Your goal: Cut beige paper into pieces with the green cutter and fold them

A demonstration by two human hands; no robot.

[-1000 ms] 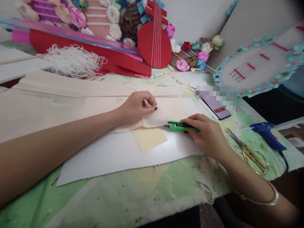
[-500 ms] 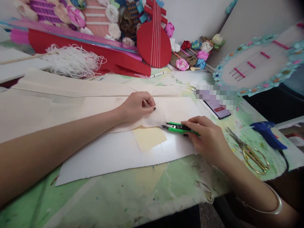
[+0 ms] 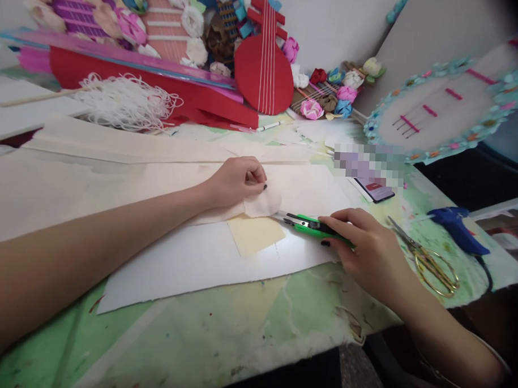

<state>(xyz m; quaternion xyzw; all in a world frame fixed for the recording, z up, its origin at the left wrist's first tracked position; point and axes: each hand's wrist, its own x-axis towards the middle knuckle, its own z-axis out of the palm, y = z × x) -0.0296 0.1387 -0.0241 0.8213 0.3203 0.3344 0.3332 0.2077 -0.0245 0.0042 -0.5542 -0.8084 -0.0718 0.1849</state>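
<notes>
My right hand [image 3: 365,240] is closed round a green and black utility knife [image 3: 311,224]. The knife's blade points left, with its tip at the edge of a small rounded flap of cream paper [image 3: 262,204]. My left hand [image 3: 238,181] pinches the far side of that flap, thumb and finger together. A long cream paper sheet [image 3: 170,179] runs under my left hand and forearm. Below it, a square yellow paper piece [image 3: 257,237] lies on a white board [image 3: 171,264].
Gold-handled scissors [image 3: 435,268] and a blue glue gun [image 3: 459,229] lie at the right. A phone [image 3: 380,191] rests behind the knife. White string [image 3: 126,101], a red lute-shaped craft [image 3: 263,75] and a flower-trimmed oval craft [image 3: 449,110] stand further back on the green-covered table [image 3: 237,318].
My right hand and the knife have shifted a little right and nearer to me. The cream paper flap now shows a rounded outline. My left hand stays almost where it was.
</notes>
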